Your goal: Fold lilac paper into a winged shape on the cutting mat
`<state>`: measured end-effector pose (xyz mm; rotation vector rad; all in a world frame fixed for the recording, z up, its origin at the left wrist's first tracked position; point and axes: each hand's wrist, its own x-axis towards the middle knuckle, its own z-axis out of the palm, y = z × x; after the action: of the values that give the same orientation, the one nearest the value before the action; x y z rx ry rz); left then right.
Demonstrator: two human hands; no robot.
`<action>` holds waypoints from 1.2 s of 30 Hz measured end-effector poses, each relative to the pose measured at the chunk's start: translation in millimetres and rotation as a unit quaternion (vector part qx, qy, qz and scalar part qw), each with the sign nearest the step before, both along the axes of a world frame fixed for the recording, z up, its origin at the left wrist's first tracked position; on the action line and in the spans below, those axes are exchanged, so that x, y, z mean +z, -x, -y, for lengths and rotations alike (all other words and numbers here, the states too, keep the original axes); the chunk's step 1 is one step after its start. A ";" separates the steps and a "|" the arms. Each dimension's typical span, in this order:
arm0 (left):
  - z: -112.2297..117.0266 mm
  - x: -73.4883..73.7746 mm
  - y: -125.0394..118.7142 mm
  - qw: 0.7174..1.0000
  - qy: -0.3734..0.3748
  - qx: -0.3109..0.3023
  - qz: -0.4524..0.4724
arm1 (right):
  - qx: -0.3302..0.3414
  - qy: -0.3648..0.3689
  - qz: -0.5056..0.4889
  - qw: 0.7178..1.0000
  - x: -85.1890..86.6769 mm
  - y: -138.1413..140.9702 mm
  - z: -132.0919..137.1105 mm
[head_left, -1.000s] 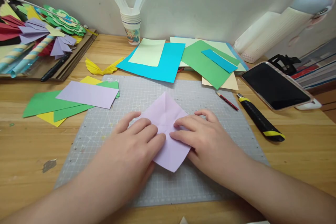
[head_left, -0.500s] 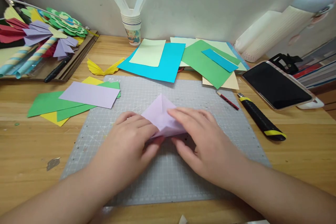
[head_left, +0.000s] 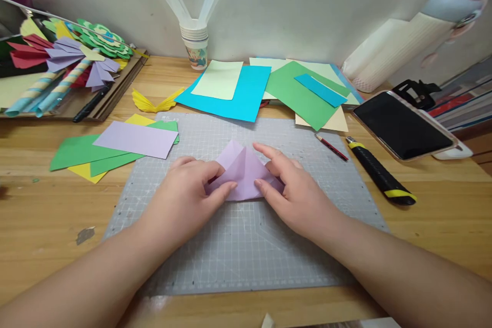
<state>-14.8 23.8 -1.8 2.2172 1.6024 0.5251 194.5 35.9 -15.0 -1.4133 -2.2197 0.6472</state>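
A folded sheet of light purple paper stands partly raised on the grey cutting mat, its creased front flap rising to a point. My left hand grips its left side, thumb on the front face and fingers behind. On the right side, my right hand pinches the paper with the thumb in front; its index finger is stretched out above the paper. Some of the fingers behind the flap are hidden.
Purple, green and yellow paper strips lie to the left. Behind the mat are blue paper, green paper and a cup of straws. A pencil, utility knife and phone lie right; paper crafts are far left.
The front flap of the purple paper has been lifted upright from a flatter position. Both thumbs have come onto its front face, and the right index finger has lifted off the paper.
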 end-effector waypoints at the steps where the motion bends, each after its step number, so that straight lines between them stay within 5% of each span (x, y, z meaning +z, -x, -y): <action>1: 1.2 1.5 0.3 1.000 -0.006 -0.005 -0.004 | 0.000 0.015 -0.008 1.000 -0.8 0.2 -0.4; 5: 5.6 4.2 -0.3 0.999 -0.014 -0.015 -0.036 | 0.029 0.010 -0.021 0.999 -0.7 1.4 -1.0; 10: 5.4 0.6 -2.0 0.998 0.008 -0.017 -0.059 | 0.061 -0.210 0.007 0.976 12.9 0.0 12.2; 12: 5.3 -0.2 -2.4 0.998 0.008 -0.015 -0.059 | 0.116 -0.246 0.043 0.961 19.6 0.1 24.0; 20: 4.7 1.2 -3.9 0.998 0.021 -0.009 -0.061 | 0.165 -0.162 0.227 0.946 15.3 7.7 47.7; 36: 5.5 0.7 -3.1 0.996 0.015 -0.023 -0.090 | 0.178 -0.102 0.249 0.946 14.3 9.6 44.9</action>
<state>-11.7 18.4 -1.1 2.3299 1.6288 0.2926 184.8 -9.0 -0.7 -1.1709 -2.8817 0.1559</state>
